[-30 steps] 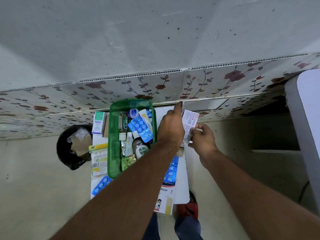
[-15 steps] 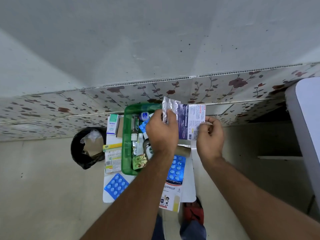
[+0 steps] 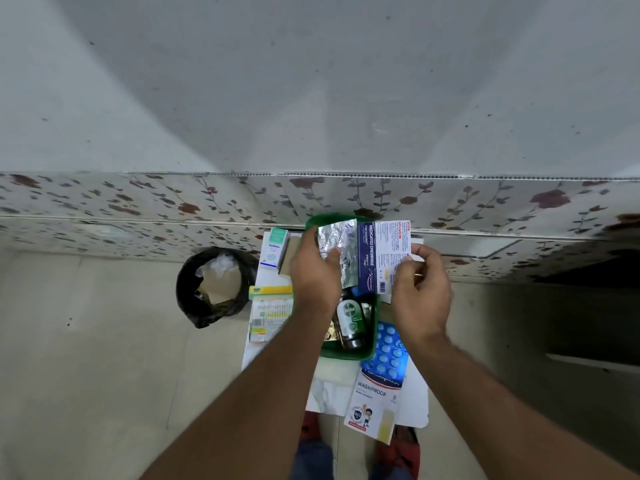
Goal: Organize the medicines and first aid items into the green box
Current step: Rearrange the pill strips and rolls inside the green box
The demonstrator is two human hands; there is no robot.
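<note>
The green box (image 3: 346, 353) stands on a small white table (image 3: 415, 403) and holds a brown Dettol bottle (image 3: 350, 318) among other medicines, mostly hidden by my hands. Above the box my left hand (image 3: 313, 275) grips a silver foil strip (image 3: 341, 249). My right hand (image 3: 420, 289) holds a blue and white medicated dressings pack (image 3: 384, 252) by its right edge. The strip and the pack lie side by side, touching, held up over the far half of the box.
A blue blister sheet (image 3: 389, 348) lies on a Washproof plaster box (image 3: 375, 400) right of the green box. A white and teal carton (image 3: 275, 247) and a yellow-green carton (image 3: 268, 311) lie to its left. A black-lined bin (image 3: 214, 285) stands on the floor further left.
Both hands have lifted the dressings pack and foil strip from the table's right side to above the green box. The view has shifted, so the table sits further right and closer.
</note>
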